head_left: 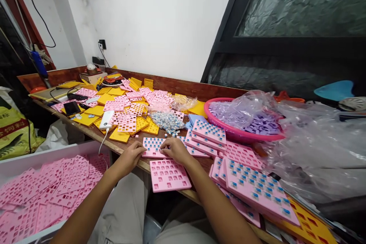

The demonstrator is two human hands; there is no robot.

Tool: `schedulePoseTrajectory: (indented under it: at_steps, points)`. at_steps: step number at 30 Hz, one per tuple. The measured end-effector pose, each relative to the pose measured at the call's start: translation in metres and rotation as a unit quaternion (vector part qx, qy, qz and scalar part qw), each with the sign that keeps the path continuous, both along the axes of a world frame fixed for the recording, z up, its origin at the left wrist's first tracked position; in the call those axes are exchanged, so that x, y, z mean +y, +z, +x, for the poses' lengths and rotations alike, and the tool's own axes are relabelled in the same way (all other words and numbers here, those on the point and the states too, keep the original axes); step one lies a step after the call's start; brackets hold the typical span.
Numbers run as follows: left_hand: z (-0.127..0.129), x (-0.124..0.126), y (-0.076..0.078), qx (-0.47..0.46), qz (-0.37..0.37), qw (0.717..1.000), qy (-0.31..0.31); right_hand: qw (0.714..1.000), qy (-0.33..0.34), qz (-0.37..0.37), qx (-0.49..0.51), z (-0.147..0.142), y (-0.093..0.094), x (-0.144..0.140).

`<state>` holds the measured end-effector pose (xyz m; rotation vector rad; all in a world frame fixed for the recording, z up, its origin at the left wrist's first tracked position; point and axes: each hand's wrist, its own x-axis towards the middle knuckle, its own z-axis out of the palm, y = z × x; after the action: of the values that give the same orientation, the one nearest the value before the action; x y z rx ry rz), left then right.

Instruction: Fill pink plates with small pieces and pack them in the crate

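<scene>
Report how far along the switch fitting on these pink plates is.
Done: stacks of pink plates with blue switches lie to the right. In hand: the left hand and right hand rest on a partly filled plate. Left: an empty pink plate in front, loose switches behind, and a box of empty plates to the left.
</scene>
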<state>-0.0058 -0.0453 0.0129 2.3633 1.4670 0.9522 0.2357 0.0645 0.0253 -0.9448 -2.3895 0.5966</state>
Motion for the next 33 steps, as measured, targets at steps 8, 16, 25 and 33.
schedulePoseTrajectory:
  at_steps: [8, 16, 25, 33]
  points:
    - [0.000, 0.009, 0.001, 0.005, -0.039, 0.999, 0.016, 1.000, -0.010, 0.012, 0.017, -0.004, -0.007, 0.000]
    - [-0.001, 0.015, -0.008, -0.048, -0.036, 0.997, 0.052, 0.999, -0.040, -0.014, 0.029, -0.006, -0.012, 0.000]
    - [0.015, -0.007, -0.019, 0.135, 0.061, 0.984, 0.097, 0.991, -0.051, 0.080, -0.094, -0.009, -0.002, -0.008]
    - [0.026, -0.022, -0.016, 0.216, 0.095, 0.967, 0.098, 0.968, 0.015, 0.151, -0.200, -0.003, 0.018, -0.027]
